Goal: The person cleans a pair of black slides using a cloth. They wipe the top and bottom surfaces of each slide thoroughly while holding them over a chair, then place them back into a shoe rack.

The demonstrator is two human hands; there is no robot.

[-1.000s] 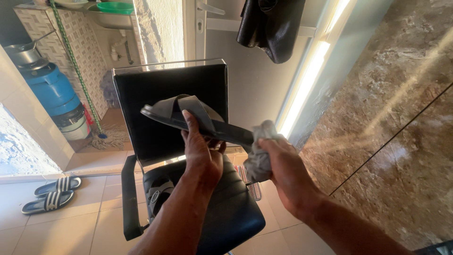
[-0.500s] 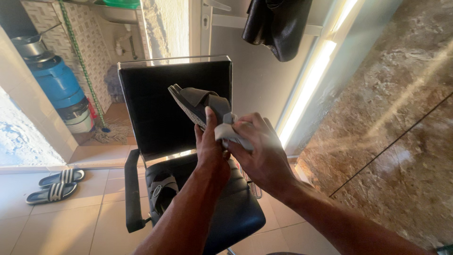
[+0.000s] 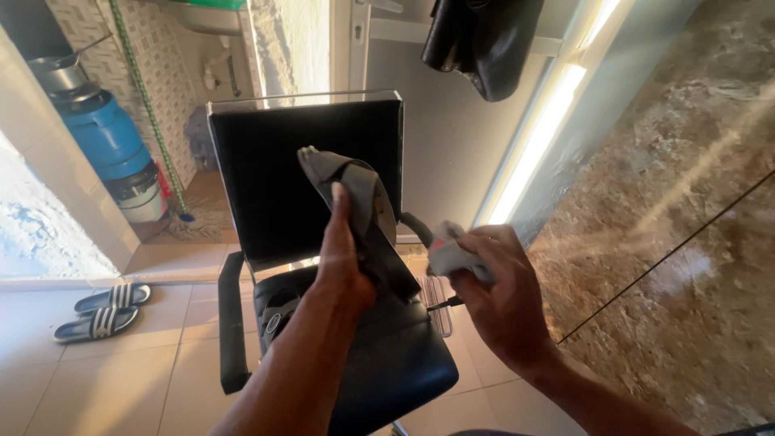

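Hands first, nearest the camera: the left hand [image 3: 343, 270] is clamped on a dark grey rubber slide sandal with a broad crossed strap [image 3: 355, 202], thumb up along its side, holding it tilted with one end raised in front of the backrest of a black padded leather office chair [image 3: 266, 178]. The right hand [image 3: 500, 299] is closed around a crumpled pale grey cloth rag [image 3: 448, 257], bunched soft between the fingers, just to the right of the sandal and apart from it. The two hands are near each other and not touching.

Below the held sandal, on the glossy black seat of the chair, lies a second dark slide sandal with a round pale badge on its strap [image 3: 278, 315], partly hidden by the left forearm. The chair has a flat square backrest edged in shiny metal and black armrests.

Left of the chair, on the pale tiled floor [image 3: 97, 379], sits one pair of black slides with white stripes [image 3: 101, 309]. Further back on that side stands a blue cylindrical gas bottle [image 3: 109, 137] with a metal pot on top, beside a green-handled string mop [image 3: 153, 145] leaning on a patterned tiled wall. Above the chair hangs a black leather bag [image 3: 484, 44]. Right of the chair rises a polished brown marble wall [image 3: 670, 202].
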